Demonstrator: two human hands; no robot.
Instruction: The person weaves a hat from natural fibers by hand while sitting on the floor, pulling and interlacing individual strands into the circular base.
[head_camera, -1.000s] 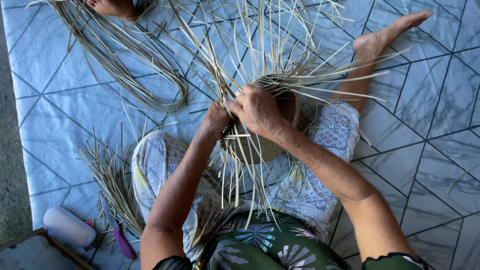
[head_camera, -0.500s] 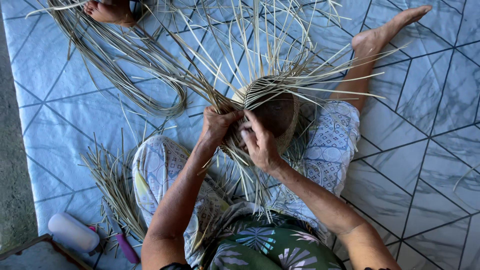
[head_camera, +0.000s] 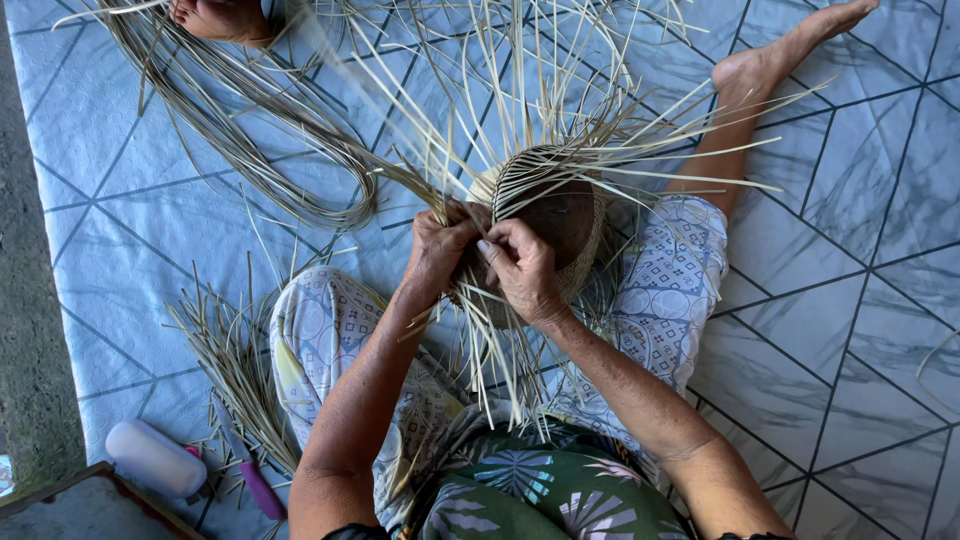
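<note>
Both hands (head_camera: 480, 262) lower on basket (head_camera: 556, 212)

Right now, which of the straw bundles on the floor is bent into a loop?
The long bundle at upper left: it curves round into a hairpin loop. The short cut pile by the person's knee lies straight and loose, fanned out.

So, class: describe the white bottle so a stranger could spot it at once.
Start at the pale patterned floor mat and go to its lower left corner. Beside the pile of cut straw strips lies the white bottle, rounded and on its side, next to a thin pink tool.
</note>
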